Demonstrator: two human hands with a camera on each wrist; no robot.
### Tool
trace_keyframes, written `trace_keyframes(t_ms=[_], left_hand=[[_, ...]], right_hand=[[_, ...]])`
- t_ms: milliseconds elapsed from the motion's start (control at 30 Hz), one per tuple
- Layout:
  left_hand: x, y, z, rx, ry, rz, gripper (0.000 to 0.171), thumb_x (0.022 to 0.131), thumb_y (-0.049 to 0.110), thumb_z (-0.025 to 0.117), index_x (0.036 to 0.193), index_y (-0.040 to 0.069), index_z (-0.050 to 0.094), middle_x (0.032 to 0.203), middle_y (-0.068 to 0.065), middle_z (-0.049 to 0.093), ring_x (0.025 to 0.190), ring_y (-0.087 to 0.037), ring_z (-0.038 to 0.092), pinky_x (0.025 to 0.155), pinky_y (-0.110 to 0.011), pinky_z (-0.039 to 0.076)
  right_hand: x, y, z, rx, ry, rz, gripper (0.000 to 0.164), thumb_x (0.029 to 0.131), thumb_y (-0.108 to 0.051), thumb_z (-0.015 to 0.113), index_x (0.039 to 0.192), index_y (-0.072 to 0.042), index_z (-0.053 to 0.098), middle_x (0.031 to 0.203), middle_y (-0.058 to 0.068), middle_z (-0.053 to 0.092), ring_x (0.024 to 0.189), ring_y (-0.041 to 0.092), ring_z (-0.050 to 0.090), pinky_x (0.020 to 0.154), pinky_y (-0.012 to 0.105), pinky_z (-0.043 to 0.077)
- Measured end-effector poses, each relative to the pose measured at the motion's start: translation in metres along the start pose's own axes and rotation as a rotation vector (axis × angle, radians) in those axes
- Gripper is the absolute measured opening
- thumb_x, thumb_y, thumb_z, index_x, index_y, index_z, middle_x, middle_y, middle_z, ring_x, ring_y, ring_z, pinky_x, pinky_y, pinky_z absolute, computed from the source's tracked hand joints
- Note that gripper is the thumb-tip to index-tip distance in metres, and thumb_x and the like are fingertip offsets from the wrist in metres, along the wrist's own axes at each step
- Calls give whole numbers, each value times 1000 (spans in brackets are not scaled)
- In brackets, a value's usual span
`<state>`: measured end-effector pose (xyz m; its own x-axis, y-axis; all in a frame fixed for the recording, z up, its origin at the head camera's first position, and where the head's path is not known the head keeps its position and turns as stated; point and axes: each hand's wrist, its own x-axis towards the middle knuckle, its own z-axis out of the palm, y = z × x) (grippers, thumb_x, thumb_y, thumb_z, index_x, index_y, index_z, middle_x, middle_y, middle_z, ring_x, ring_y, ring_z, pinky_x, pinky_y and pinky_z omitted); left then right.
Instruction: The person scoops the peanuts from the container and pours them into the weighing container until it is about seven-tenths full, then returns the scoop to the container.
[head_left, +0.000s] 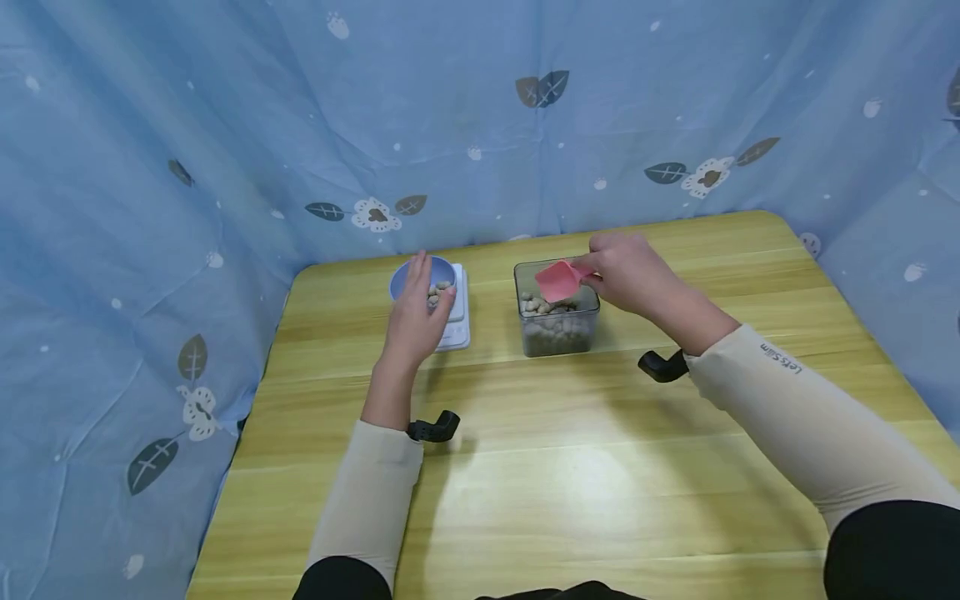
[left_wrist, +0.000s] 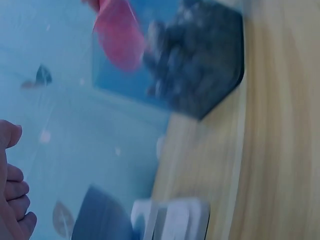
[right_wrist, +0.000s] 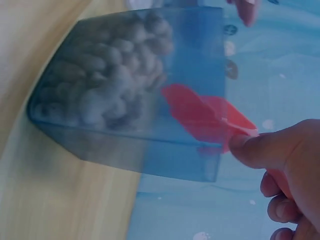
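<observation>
My right hand [head_left: 626, 271] grips a pink scoop [head_left: 557, 282] by its handle, the scoop's blade tilted down inside the mouth of a clear grey plastic container [head_left: 592, 323]. Peanuts in their shells [head_left: 538, 306] fill the container's lower part. In the right wrist view the scoop [right_wrist: 200, 117] shows through the clear wall, above the heap. My left hand [head_left: 416, 321] hovers over a blue bowl [head_left: 446, 272], fingers extended, holding nothing. A few peanuts [head_left: 437, 293] lie in that bowl, which sits on a white kitchen scale [head_left: 459, 333]; the hand hides part of both.
Both stand near the back edge of a wood-grain table [head_left: 525, 467]. A blue patterned curtain [head_left: 480, 108] hangs behind and at both sides. A black camera mount [head_left: 435, 427] juts from the left wrist, another [head_left: 663, 367] from the right.
</observation>
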<state>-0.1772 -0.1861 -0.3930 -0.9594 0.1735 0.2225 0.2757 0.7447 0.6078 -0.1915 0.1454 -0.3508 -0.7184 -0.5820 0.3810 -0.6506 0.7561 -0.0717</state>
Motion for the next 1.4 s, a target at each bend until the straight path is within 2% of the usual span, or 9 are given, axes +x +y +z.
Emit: trace_keyframes(t_ms=[167,467,567,733,833,967,1067,1233,1400], left_hand=[[-1,21,20,-34,-63,82,70,103,45,42,159,13,14,166,1,6,153,-16,5,124,-43,14],[-2,57,60,3,-232,146,68,104,46,41,159,16,15,166,7,4,153,-12,4,124,-42,18],[-2,60,68,29,-260,163,67,104,46,40,159,15,17,167,5,6,153,-11,4,123,-40,18],[-2,59,72,14,-241,165,66,104,44,41,158,12,20,167,3,7,152,-11,6,123,-39,19],[-2,59,72,-2,-245,166,65,104,43,41,158,13,19,167,4,6,152,-10,6,123,-40,19],[-1,59,73,-10,-258,157,66,104,51,36,158,17,19,166,9,6,151,-6,5,124,-36,17],[-2,60,75,-15,-260,157,69,103,56,34,158,17,21,166,10,5,151,-5,5,124,-35,17],[-2,61,75,-12,-262,151,70,102,57,34,158,16,21,165,10,4,150,-4,3,124,-40,19],[-3,58,74,-14,-261,144,69,103,52,37,158,15,19,166,6,4,152,-8,4,124,-41,18]], right_hand=[[-4,-6,6,-59,-15,-6,15,81,-1,73,85,-15,78,69,4,54,57,22,43,50,33,25],[-2,-17,11,-116,-145,20,7,86,-5,72,85,-11,76,71,6,56,58,22,49,48,36,37],[1,-19,4,-181,-165,15,14,86,-1,70,89,-13,78,75,6,57,62,23,49,51,36,36],[11,-25,-14,-314,-210,-14,22,80,0,76,97,-14,78,95,9,66,84,31,57,66,45,45],[18,-29,-16,-386,-266,-45,9,85,-14,77,94,-13,77,99,6,67,87,29,55,70,43,43],[25,-33,-7,-467,-391,-98,9,91,-26,69,91,-20,76,93,2,65,83,24,50,69,37,38],[29,-29,1,-463,-452,-114,4,87,-18,74,88,-21,76,92,3,66,82,25,54,70,37,43],[30,-12,9,-337,-461,-117,11,83,1,73,83,-10,73,85,6,68,72,24,60,66,39,54],[32,-6,11,-172,-501,-53,18,85,5,64,75,-9,69,74,4,64,62,18,53,57,33,47]])
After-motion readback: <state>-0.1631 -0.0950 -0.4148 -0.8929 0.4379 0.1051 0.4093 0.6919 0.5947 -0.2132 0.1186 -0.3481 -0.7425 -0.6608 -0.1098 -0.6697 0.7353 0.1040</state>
